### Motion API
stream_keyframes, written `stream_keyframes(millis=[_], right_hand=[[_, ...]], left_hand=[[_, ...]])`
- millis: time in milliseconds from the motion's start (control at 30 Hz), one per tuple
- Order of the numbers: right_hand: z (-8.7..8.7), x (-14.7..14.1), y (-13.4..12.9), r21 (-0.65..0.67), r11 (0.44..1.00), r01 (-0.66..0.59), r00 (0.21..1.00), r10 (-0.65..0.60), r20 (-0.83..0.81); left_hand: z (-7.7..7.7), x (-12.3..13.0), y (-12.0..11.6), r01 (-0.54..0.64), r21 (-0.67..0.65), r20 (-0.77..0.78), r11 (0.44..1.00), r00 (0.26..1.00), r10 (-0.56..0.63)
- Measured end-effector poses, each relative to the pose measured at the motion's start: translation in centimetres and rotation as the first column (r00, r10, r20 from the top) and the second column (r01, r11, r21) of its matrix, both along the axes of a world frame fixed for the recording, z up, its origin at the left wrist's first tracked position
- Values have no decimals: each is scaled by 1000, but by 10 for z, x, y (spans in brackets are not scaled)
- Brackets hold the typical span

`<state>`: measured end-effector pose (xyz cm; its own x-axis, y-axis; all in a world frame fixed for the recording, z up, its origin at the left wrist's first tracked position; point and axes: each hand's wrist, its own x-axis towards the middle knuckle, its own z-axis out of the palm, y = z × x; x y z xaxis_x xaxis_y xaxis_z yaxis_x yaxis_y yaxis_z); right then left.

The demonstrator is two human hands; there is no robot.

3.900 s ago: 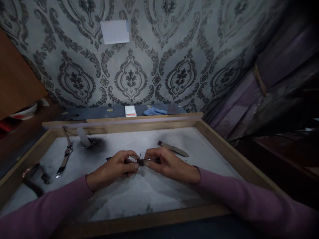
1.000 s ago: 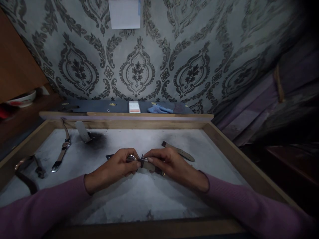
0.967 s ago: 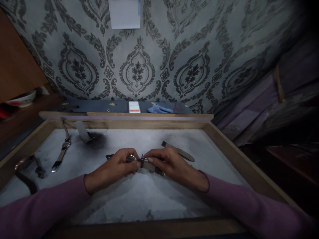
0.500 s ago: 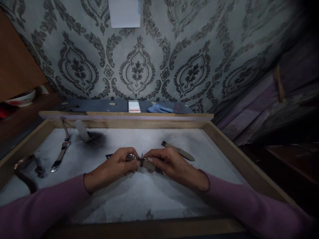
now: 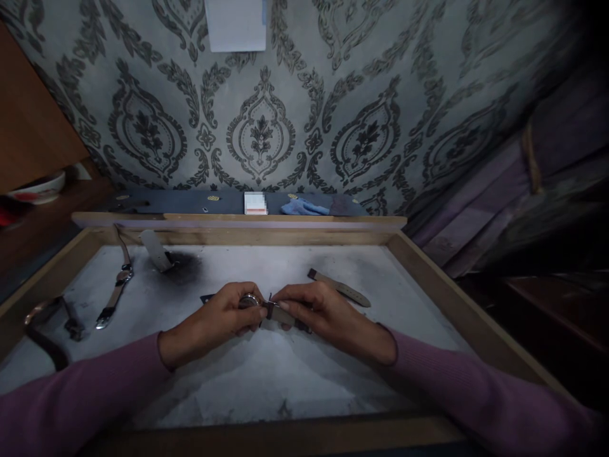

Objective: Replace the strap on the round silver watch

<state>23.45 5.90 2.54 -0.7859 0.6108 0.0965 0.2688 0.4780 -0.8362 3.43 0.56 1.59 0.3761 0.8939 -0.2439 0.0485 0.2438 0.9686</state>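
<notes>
Over the middle of the white-bottomed tray (image 5: 228, 393), my left hand (image 5: 223, 314) is closed around a round wristwatch (image 5: 248, 301). The dark tip of a strap shows on that hand's far side. My right hand (image 5: 323, 308) pinches a watch strap (image 5: 285, 316), dark on one side and beige on the other, right beside the watch case. A thin metal piece shows at the right fingertips, too small to make out. Whether the strap and the case are joined cannot be seen. Behind my right hand lies a loose beige strap piece (image 5: 352, 293) with a dark end.
A watch with a beige-lined strap (image 5: 117, 295) lies at the tray's left, near a curved dark-strapped watch (image 5: 38, 330). A pale upright piece (image 5: 156, 251) stands at the back left. Beyond the tray's wooden rim are a small box (image 5: 255, 203) and a blue cloth (image 5: 304, 207).
The view has shifted very slightly. Both hands keep nearly the same grip, with only a tiny movement of the right fingers at the strap end.
</notes>
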Motion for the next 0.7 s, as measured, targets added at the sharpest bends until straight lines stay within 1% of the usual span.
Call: stream_keyframes(millis=[167,267,400,533,700], right_hand=[[-1,0,-1,-58,998,-2,1000,1,-7],[1,0,-3,-68,998,4,1000,-3,12],[2,-1,-5,-70,998,5,1000,-3,23],[-2,-1,-5,-103,995,-2,1000,3,10],[-6,-2,-5,-87,996,15,999,-11,41]], left_hand=[[0,0,0,9,5,0,1000,1000,-9],[0,1,2,11,-13,3,1000,1000,-11],[-1,1,3,21,1,-2,1000,1000,-21],[-2,1,3,19,9,-8,1000,1000,-19],[-3,1,3,22,17,-7,1000,1000,-22]])
